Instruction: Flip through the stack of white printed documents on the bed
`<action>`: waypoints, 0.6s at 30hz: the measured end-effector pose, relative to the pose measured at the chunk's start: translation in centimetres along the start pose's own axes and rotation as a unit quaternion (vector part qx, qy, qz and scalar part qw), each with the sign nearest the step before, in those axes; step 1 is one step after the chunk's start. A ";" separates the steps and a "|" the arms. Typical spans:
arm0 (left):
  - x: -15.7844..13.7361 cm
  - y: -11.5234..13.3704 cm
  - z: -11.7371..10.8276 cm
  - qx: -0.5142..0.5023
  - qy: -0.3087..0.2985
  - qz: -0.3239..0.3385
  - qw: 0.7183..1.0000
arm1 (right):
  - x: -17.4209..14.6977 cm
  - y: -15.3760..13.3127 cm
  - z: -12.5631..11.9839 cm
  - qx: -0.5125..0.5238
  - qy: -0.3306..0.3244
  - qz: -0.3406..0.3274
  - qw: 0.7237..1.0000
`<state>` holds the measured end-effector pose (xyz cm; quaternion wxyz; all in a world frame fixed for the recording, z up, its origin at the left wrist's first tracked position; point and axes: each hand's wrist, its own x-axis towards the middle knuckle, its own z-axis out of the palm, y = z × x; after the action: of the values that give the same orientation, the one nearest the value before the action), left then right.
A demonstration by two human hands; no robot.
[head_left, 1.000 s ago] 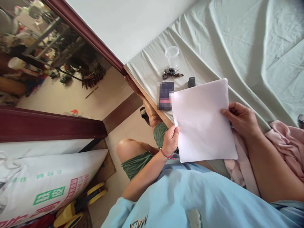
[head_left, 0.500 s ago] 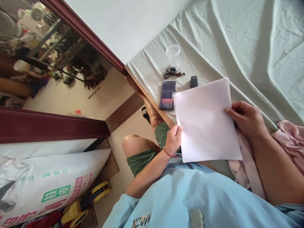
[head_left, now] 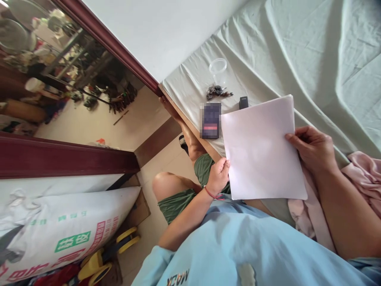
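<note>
A white sheet of paper (head_left: 263,153), blank on the side I see, is held up over my lap; whether it is one sheet or a thin stack I cannot tell. My left hand (head_left: 218,174), with a red cord at the wrist, pinches its left edge. On the opposite edge, my right hand (head_left: 314,149) grips the paper between thumb and fingers. Just past the paper's upper left corner lies a phone (head_left: 210,120), its screen blurred. A small black object (head_left: 243,102) rests behind the top edge, partly covered by the paper.
Keys (head_left: 218,92) and a clear plastic cup (head_left: 218,70) sit on the pale green bedsheet (head_left: 282,55). Pink cloth (head_left: 364,174) is bunched at the right. To the left stand a large white printed sack (head_left: 68,230) and a dark red door frame (head_left: 68,158), with clutter beyond.
The paper and both hands have shifted slightly to the right in the view, with the sheet's top edge a little higher. Both hands keep their hold on it.
</note>
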<state>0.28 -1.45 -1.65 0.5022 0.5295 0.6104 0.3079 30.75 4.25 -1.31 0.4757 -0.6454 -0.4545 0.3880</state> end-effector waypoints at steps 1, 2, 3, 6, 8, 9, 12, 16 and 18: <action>0.1 -0.1 0.0 0.005 0.001 0.000 1.000 | 0.0 -0.1 0.1 0.008 0.004 0.001 1.000; 0.2 -0.1 0.0 0.010 0.001 -0.001 1.000 | 0.0 -0.2 0.1 0.017 0.008 0.002 1.000; 0.3 -0.1 0.0 0.012 0.001 -0.002 1.000 | 0.0 -0.3 0.2 0.023 0.014 0.003 1.000; 0.5 -0.2 0.0 0.014 0.004 -0.002 1.000 | 0.0 -0.1 0.2 0.003 0.019 0.001 1.000; 0.5 -0.2 0.0 0.010 0.006 -0.005 1.000 | 0.0 0.2 0.1 -0.030 0.019 -0.003 0.999; 0.5 -0.3 0.0 0.008 0.008 -0.007 1.000 | 0.0 0.3 0.0 -0.044 0.020 -0.004 0.999; 0.4 -0.2 0.0 0.005 0.016 -0.011 1.000 | 0.1 0.4 -0.1 -0.063 0.020 -0.004 0.998; 0.5 -0.2 0.0 0.002 0.019 -0.014 1.000 | 0.0 -0.1 0.1 -0.025 0.011 0.003 1.000; 0.6 -0.2 0.0 0.002 0.017 -0.015 1.000 | -0.1 -0.3 0.2 -0.005 0.018 -0.002 1.000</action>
<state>0.25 -0.93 -1.98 0.4951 0.5158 0.6274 0.3086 30.50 4.24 -1.10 0.4813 -0.6537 -0.4490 0.3734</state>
